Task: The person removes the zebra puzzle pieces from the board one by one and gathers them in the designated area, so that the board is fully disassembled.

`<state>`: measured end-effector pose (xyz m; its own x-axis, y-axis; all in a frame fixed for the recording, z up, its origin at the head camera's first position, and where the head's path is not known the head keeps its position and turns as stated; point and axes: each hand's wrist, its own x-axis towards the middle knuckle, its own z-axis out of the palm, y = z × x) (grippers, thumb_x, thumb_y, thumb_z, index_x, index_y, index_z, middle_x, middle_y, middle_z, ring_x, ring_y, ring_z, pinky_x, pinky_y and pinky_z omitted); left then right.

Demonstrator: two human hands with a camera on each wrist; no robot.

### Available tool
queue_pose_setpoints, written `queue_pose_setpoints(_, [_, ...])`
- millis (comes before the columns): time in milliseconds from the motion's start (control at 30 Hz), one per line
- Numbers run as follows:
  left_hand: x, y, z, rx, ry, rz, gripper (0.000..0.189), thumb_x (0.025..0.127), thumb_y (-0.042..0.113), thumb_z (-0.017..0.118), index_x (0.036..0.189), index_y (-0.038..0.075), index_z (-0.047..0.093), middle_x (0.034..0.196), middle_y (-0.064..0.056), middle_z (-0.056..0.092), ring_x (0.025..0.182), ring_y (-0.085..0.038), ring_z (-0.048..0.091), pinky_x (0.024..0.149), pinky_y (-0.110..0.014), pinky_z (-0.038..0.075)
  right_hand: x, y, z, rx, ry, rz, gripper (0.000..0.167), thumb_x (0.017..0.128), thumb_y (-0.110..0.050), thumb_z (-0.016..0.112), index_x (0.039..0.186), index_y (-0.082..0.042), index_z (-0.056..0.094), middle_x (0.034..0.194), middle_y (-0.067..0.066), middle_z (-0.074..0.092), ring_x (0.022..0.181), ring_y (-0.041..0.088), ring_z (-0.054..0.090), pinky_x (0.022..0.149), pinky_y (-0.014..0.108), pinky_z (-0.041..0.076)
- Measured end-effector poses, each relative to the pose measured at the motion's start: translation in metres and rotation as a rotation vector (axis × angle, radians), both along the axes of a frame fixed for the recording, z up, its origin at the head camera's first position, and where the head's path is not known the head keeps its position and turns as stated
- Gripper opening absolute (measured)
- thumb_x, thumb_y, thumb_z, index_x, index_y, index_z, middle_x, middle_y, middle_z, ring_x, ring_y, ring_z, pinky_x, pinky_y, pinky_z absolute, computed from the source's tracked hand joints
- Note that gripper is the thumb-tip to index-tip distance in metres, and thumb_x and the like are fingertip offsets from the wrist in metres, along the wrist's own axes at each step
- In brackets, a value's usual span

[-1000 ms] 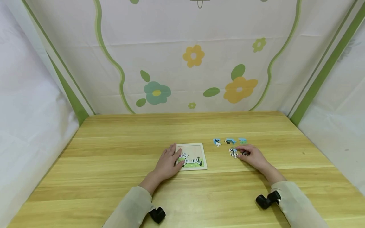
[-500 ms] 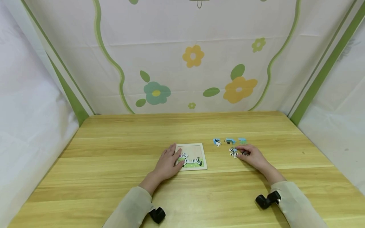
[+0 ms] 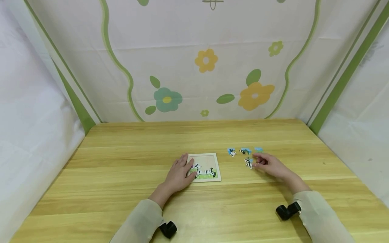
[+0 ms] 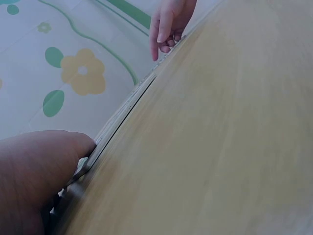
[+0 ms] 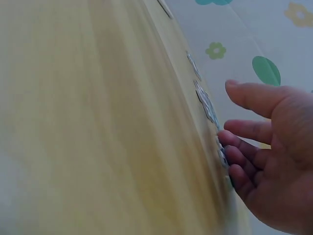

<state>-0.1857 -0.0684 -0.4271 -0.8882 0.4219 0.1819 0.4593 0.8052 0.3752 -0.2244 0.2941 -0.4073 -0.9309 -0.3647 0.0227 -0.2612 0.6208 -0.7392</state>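
A square puzzle board (image 3: 206, 160) lies on the table in the head view, its lower part filled with zebra and grass pieces. My left hand (image 3: 177, 173) rests on the board's left side, fingers outstretched, index fingertip and thumb over the picture. In the left wrist view the thumb touches the board's edge (image 4: 122, 120). To the right, my right hand (image 3: 271, 165) hovers beside a black-and-white striped puzzle piece (image 3: 248, 163), thumb and index finger apart with nothing between them. The right wrist view shows the other fingers (image 5: 242, 178) loosely bent, close to the pieces along the table.
Behind the striped piece lie several loose puzzle pieces: one blue with black and white (image 3: 231, 152), one dark green and blue (image 3: 245, 151), one blue and green (image 3: 258, 149). A wooden table (image 3: 136, 141) ends at a flower-printed cloth (image 3: 182, 77).
My right hand has drawn slightly right, away from the striped piece, and its thumb and index finger have come off it. The left hand and board have stayed put.
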Motion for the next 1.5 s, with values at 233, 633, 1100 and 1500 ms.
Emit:
queue_pose_setpoints(233, [0.002, 0.000, 0.000, 0.046, 0.021, -0.008, 0.058, 0.090, 0.041, 0.038, 0.130, -0.001, 0.035, 0.137, -0.022, 0.021, 0.127, -0.029, 0.014, 0.100, -0.043, 0.011, 0.002, 0.000, 0.017, 0.093, -0.032, 0.028, 0.050, 0.085, -0.025, 0.055, 0.122, 0.007, 0.042, 0.094, 0.009, 0.052, 0.082, 0.021, 0.048, 0.068, 0.031, 0.042])
queue_pose_setpoints(633, [-0.001, -0.002, 0.002, 0.044, -0.037, 0.022, 0.058, 0.087, 0.037, 0.045, 0.132, 0.001, 0.034, 0.138, -0.019, 0.020, 0.127, -0.028, 0.014, 0.099, -0.043, 0.012, 0.004, -0.032, 0.035, -0.146, -0.047, 0.022, 0.050, 0.084, -0.031, 0.055, 0.123, -0.001, 0.044, 0.097, 0.013, 0.053, 0.087, 0.032, 0.051, 0.063, 0.040, 0.043])
queue_pose_setpoints(1100, [-0.006, -0.017, 0.005, 0.093, -0.050, 0.048, 0.067, 0.082, 0.044, 0.051, 0.132, 0.003, 0.034, 0.137, -0.018, 0.022, 0.126, -0.028, 0.015, 0.099, -0.045, 0.011, 0.003, -0.100, 0.035, -0.277, -0.066, 0.148, 0.045, 0.085, -0.026, 0.055, 0.120, 0.002, 0.046, 0.097, 0.011, 0.054, 0.090, 0.027, 0.050, 0.075, 0.038, 0.043])
queue_pose_setpoints(1500, [-0.010, -0.018, 0.002, 0.054, -0.065, 0.044, 0.071, 0.080, 0.053, 0.050, 0.133, 0.010, 0.034, 0.139, -0.016, 0.019, 0.127, -0.026, 0.012, 0.100, -0.043, 0.008, 0.001, -0.157, 0.017, -0.246, -0.065, 0.204, 0.043, 0.084, -0.022, 0.057, 0.118, 0.003, 0.049, 0.091, 0.004, 0.057, 0.084, 0.018, 0.052, 0.073, 0.031, 0.043])
